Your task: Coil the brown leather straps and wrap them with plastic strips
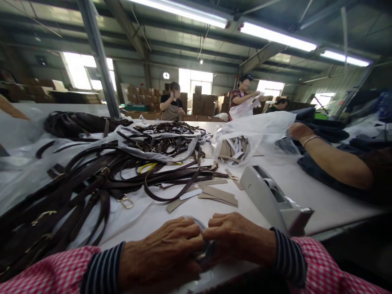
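Observation:
My left hand (170,247) and my right hand (234,237) meet at the front of the white table, fingers curled inward. Between them shows a small dark, shiny bit that I cannot make out, mostly covered by the fingers. Just beyond lie several flat grey-brown cardboard strips (219,195) and a white strip (191,194). Right of my right hand stands a grey tape dispenser (263,196). Dark brown leather straps (122,167) with gold buckles and rings spread over the left side; a gold ring clasp (126,201) lies near my left hand.
A clear plastic bag (254,130) of strips stands behind the dispenser. At right, a co-worker's arm (333,157) reaches over dark folded fabric (318,171). Two other people (173,104) work across the table, with a third partly visible. Cardboard boxes (203,104) are stacked at the back.

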`<state>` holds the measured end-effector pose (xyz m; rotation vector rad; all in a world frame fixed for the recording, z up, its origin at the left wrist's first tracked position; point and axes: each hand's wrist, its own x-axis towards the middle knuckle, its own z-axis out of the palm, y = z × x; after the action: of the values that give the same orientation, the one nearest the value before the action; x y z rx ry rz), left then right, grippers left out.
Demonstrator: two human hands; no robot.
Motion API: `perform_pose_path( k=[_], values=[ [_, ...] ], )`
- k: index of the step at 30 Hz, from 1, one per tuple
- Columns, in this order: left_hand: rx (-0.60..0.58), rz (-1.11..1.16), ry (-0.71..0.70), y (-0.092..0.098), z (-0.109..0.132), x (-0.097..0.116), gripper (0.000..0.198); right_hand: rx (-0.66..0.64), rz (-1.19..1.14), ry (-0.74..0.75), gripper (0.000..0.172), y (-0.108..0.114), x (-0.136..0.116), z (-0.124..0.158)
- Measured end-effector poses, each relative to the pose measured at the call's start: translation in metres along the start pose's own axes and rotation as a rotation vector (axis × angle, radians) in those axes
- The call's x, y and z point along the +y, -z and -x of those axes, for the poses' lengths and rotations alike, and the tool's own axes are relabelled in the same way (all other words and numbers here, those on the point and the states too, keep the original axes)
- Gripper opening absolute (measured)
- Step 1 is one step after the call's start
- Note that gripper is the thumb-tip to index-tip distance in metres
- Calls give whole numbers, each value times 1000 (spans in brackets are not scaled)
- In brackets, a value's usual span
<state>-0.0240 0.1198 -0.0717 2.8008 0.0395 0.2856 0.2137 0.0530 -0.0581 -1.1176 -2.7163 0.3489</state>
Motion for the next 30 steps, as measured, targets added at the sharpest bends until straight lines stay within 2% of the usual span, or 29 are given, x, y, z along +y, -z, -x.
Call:
perform_pose_path(
  k=[4,6,8,11,15,21,23,26,28,30],
  values=[
    [46,-129,137,9,5,11,28,-15,15,-16,12,0,-5,-5],
    [65,-57,185,13,7,16,28,-21,-6,-35,7,2,-7,-7],
    [79,86,210,15,10,20,32,-15,-36,-37,13,3,-9,-8],
    [133,208,201,15,14,22,29,-17,-66,-57,19,7,-15,-9],
    [158,222,159,16,21,15,29,-55,-40,-102,30,15,-18,-10],
    [79,188,63,35,29,-3,27,-122,14,-44,46,25,0,-27],
    [62,151,74,42,33,-9,27,-87,43,-58,37,20,3,-35],
    [20,38,147,45,38,-11,32,-16,89,-119,15,6,-4,-45],
    [26,-40,227,39,38,-5,48,26,103,-160,18,-5,-13,-49],
    [93,-79,280,29,34,5,59,67,115,-205,27,-12,-23,-51]
  ],
)
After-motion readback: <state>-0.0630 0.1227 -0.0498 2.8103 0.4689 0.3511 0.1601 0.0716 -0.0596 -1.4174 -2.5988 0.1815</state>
